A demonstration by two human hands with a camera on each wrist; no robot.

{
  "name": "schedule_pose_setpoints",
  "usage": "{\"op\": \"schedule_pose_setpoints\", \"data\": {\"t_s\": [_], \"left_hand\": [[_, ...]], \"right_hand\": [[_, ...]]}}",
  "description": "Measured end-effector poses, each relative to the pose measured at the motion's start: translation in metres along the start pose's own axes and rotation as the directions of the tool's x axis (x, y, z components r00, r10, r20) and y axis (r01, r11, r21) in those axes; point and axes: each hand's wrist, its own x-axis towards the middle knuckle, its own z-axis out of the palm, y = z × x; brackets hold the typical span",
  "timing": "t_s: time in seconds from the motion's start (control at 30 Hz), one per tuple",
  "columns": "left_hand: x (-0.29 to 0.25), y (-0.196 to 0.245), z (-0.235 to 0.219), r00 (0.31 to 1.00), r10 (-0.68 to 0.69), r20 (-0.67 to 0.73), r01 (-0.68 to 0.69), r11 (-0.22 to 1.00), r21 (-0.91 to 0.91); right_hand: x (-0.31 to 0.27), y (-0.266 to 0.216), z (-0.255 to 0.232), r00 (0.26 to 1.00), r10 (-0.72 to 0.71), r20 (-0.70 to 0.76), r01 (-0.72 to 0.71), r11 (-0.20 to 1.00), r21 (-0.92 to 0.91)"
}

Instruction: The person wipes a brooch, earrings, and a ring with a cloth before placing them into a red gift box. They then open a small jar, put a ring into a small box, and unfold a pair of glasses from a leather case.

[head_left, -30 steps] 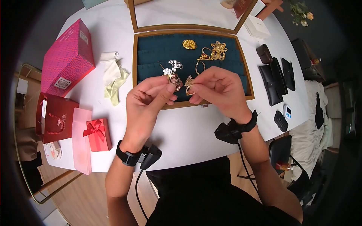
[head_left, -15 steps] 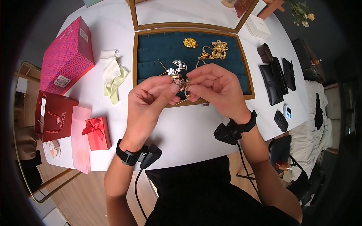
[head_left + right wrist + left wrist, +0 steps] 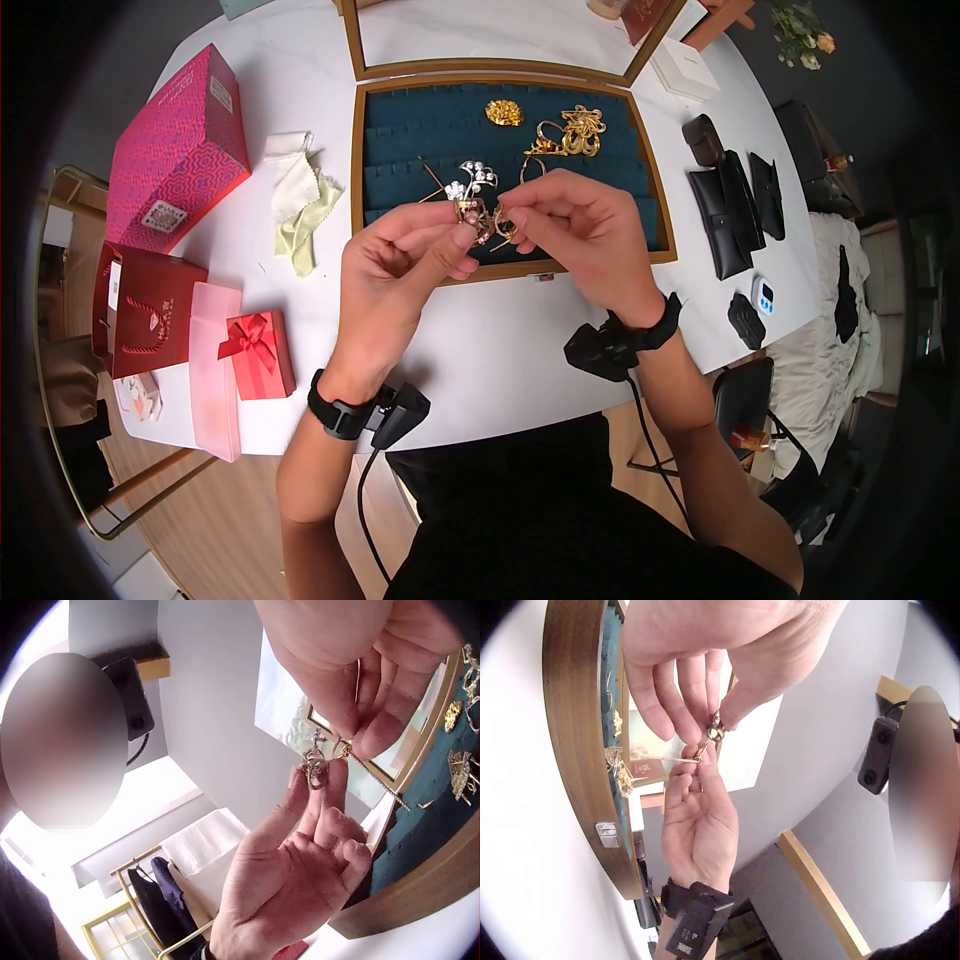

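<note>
Above the front part of a teal-lined wooden jewelry case, both hands hold small pieces close together. The left hand pinches a cluster of jewelry between thumb and fingertips; silver flower shapes show just above it. The right hand pinches a thin gold ring-like piece. In the right wrist view the cluster sits at the left hand's fingertips, right beside the gold piece, with a thin textured strip extending from the right fingers. Whether the pieces touch is unclear.
Gold pieces and a yellow-gold ornament lie in the case, its glass lid raised. Left are cloths, a pink box and a red gift box; right are black pouches.
The right hand has come closer to the left, and the piece in its fingertips has turned and moved beside the cluster. The left hand has shifted slightly right.
</note>
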Motion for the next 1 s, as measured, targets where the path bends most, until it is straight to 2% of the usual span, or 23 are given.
{"op": "schedule_pose_setpoints", "data": {"t_s": [0.23, 0.3, 0.43, 0.5, 0.8, 1.0], "left_hand": [[-0.0007, -0.001, 0.0013, 1.0, 0.024, 0.008, -0.024, 1.0, -0.002], [-0.0006, -0.0011, 0.0007, 1.0, 0.017, 0.019, -0.017, 1.0, 0.01], [-0.0003, -0.0019, 0.0008, 0.999, 0.018, 0.027, -0.018, 1.0, 0.022], [0.0, -0.0034, 0.0005, 1.0, 0.006, 0.03, -0.007, 1.0, 0.026], [-0.0011, -0.0037, 0.0015, 0.998, 0.043, 0.047, -0.045, 0.998, 0.05], [-0.001, -0.0042, 0.002, 0.999, 0.021, 0.035, -0.022, 0.999, 0.034]], "right_hand": [[-0.0006, 0.0026, 0.0019, 1.0, 0.001, -0.001, -0.001, 0.999, 0.033], [-0.0003, 0.0026, 0.0011, 0.998, -0.064, -0.016, 0.064, 0.998, -0.013], [0.0012, -0.0009, -0.0015, 0.998, -0.054, -0.028, 0.054, 0.999, 0.003], [0.0011, -0.0016, -0.0018, 0.999, -0.033, -0.035, 0.036, 0.996, 0.085], [0.0006, -0.0009, -0.0031, 1.0, -0.028, -0.015, 0.029, 0.995, 0.096], [0.0005, 0.0, -0.0036, 1.0, -0.016, 0.003, 0.016, 0.996, 0.093]]}}
